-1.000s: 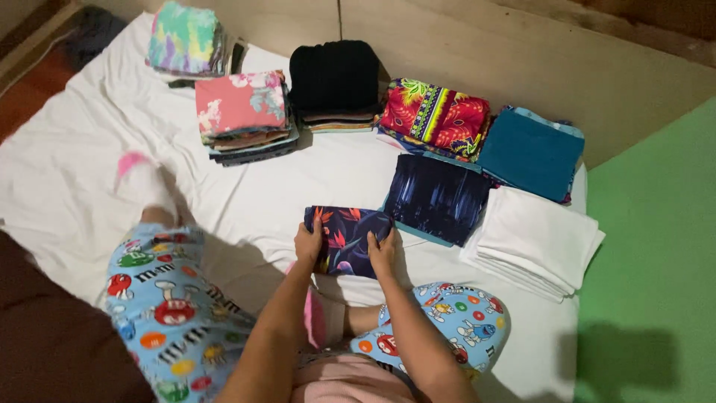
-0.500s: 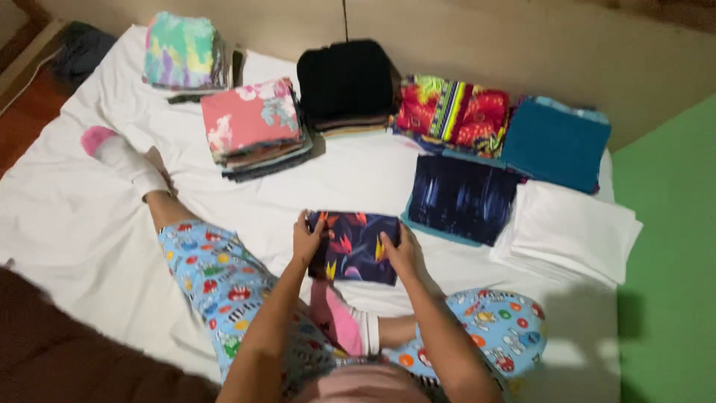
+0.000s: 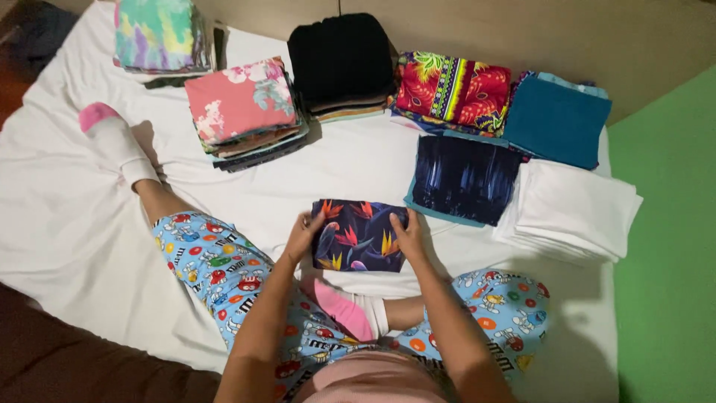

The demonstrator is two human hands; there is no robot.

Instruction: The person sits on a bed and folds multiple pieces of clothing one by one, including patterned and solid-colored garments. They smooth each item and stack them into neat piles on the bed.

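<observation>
The small folded dark-navy cloth with orange flower print (image 3: 359, 235) looks smooth and faintly sheeny. Under it, the white bedsheet (image 3: 67, 194) is matt cotton-like cloth (creased throughout). At twelve o'clock, the folded black fabric stack (image 3: 339, 60) seems ribbed and dull; at three, the white folded linens (image 3: 570, 213) are smooth, matt.

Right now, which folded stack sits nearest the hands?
The dark navy streaked stack, just right of the floral cloth that both hands hold; every other stack lies farther off.
</observation>
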